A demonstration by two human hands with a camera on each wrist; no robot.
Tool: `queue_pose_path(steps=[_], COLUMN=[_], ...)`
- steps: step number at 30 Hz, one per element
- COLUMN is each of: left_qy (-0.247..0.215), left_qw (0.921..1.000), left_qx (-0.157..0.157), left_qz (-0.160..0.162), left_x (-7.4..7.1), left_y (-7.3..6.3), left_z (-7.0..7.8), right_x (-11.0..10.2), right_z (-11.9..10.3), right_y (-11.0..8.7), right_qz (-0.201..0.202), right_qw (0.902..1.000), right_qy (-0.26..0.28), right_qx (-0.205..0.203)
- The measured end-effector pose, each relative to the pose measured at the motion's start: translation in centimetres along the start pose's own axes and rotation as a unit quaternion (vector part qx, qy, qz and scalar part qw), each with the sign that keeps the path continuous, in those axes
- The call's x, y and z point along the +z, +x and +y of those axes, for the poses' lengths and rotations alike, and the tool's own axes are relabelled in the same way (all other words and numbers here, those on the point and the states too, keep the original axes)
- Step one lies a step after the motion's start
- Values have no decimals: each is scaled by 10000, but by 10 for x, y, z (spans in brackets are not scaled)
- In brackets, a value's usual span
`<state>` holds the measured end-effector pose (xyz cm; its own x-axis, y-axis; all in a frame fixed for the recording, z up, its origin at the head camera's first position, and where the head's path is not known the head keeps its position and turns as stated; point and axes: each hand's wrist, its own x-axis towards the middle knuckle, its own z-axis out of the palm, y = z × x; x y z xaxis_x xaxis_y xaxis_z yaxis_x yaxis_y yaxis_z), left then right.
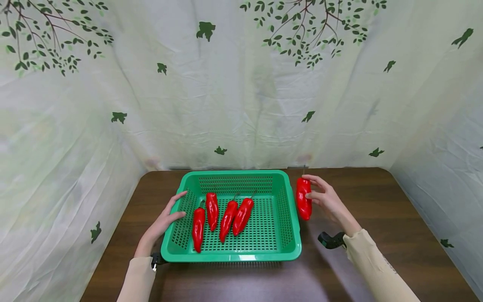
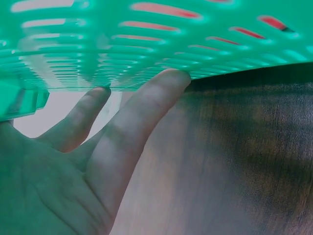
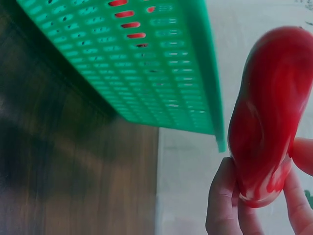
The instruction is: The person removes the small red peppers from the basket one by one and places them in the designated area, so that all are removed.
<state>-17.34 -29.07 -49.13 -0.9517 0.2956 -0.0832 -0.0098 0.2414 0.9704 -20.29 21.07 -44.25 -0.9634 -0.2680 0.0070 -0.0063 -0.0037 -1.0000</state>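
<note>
My right hand [image 1: 323, 195] holds a glossy red chili pepper [image 1: 303, 199] just outside the right rim of a green plastic basket [image 1: 290, 226]. In the right wrist view the thumb and fingers pinch the pepper [image 3: 269, 112] near one end, beside the basket's slotted wall [image 3: 146, 63]. My left hand [image 1: 164, 220] rests at the basket's left rim, thumb and a finger reaching over it. Seen from the left wrist, its extended fingers [image 2: 132, 132] lie against the slotted side. Several red peppers, among them a slanted one [image 1: 228, 220], lie inside the basket's left and middle part.
The basket stands on a dark brown wooden table [image 1: 377, 218]. Behind and at both sides hangs a pale curtain [image 1: 241, 105] printed with leaves and branches. A black wrist device [image 1: 332, 240] sits at the right cuff.
</note>
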Motion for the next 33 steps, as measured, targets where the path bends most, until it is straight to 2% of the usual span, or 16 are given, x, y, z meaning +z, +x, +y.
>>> queue_pose_path(steps=[8,33], left_qy=[-62,-32], left_qw=[10000,10000], left_qx=[-33,-31], left_qz=[10,-55], left_x=[0,-2], left_y=[1,2], left_z=[0,-1], right_x=[-6,-24], right_z=[7,34], right_y=[-1,-4], right_qz=[244,452], right_qw=[9996,9979], right_qy=[-110,-204], right_qx=[87,412])
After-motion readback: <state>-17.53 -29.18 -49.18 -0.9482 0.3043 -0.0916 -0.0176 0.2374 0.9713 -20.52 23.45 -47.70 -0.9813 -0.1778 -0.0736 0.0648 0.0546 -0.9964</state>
